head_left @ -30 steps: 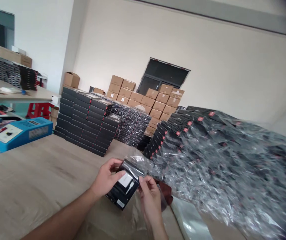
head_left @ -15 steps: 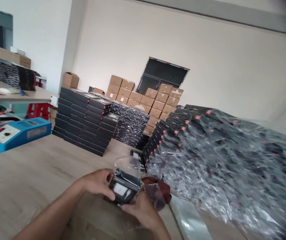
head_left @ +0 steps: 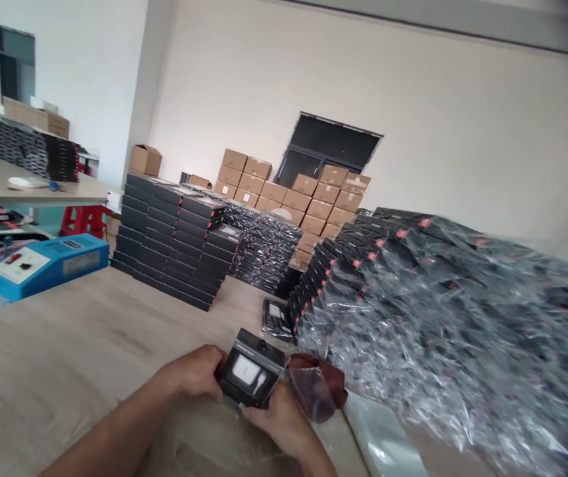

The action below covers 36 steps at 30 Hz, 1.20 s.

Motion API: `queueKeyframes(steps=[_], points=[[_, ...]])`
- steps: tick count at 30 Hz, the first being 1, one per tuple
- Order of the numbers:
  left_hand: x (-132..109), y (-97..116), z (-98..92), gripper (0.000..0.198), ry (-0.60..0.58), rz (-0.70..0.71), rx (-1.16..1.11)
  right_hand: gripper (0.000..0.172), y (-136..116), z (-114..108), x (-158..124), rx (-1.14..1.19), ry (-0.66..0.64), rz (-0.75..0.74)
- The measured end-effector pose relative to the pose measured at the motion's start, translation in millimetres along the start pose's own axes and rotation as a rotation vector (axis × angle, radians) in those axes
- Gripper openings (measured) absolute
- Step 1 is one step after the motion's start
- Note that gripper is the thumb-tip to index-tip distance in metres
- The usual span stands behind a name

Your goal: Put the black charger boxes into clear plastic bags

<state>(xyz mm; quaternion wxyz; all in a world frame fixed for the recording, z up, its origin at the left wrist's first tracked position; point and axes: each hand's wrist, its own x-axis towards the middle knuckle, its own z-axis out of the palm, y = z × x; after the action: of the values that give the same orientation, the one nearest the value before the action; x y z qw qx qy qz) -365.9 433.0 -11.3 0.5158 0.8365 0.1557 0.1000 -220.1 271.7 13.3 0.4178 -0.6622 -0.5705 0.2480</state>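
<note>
A small black box with a white label [head_left: 250, 375] is held low over the wooden table [head_left: 65, 351], inside a clear plastic bag. My left hand [head_left: 195, 373] grips the box's left side with curled fingers. My right hand [head_left: 276, 421] is closed on its lower right edge from beneath. A dark red cloth-like thing [head_left: 319, 391] lies just right of the box. Another bagged black box [head_left: 278, 318] lies on the table a little farther off.
A big heap of bagged black boxes [head_left: 443, 318] fills the right side. A stack of bare black boxes [head_left: 174, 245] stands at centre left, with a blue machine [head_left: 42, 263] at the left. Brown cartons [head_left: 303, 195] are piled by the far wall. Clear bags [head_left: 380, 440] lie at the lower right.
The box went from tilted and half out of the bag to lying lower and flatter, label up. My right hand dropped from pinching the bag's top to gripping under the box.
</note>
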Motion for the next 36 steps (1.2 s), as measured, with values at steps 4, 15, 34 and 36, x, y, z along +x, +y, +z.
queueKeyframes(steps=[4,15,34,36], points=[[-1,-1,1.5,0.029,0.045,-0.018,0.106,0.048,1,-7,-2,0.090,0.089,-0.004],[-1,-1,-8.4,0.032,-0.176,-0.023,-0.072,0.040,4,-34,7,0.706,0.796,0.178],[29,54,0.1,0.048,0.300,0.292,-0.217,0.044,-2,21,10,0.389,0.442,0.174],[56,55,-5.6,0.040,0.392,0.254,-0.114,0.031,4,27,8,0.199,0.377,0.112]])
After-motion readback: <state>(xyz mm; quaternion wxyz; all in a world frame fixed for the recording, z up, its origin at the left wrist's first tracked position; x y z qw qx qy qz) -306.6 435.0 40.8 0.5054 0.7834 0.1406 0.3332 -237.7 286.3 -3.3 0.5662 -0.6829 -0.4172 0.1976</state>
